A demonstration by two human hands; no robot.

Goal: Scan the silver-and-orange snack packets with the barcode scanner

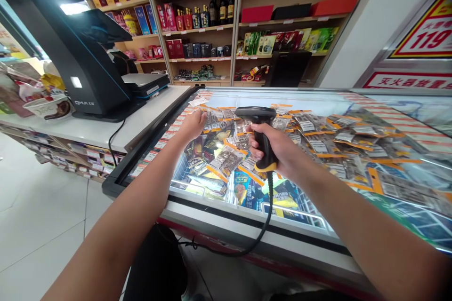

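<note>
My right hand (282, 148) is wrapped round the grip of a black barcode scanner (257, 113) with a yellow base. Its coiled cable drops over the freezer's front edge. Left of it, my left hand (193, 124) is closed above the glass top, close to a clear snack packet (213, 118) with orange edges; whatever its fingers hold is hidden. A small white paper slip (198, 101) lies just beyond that hand. Between and below my hands are several similar packets, among them a brown-filled packet (228, 161).
More orange-edged packets (349, 136) spread over the freezer's right side. Blue bags (243, 190) show through the glass. At left, a black checkout machine (88, 66) stands on a white counter (123, 132). Shelves (197, 28) with boxes and bottles rise behind.
</note>
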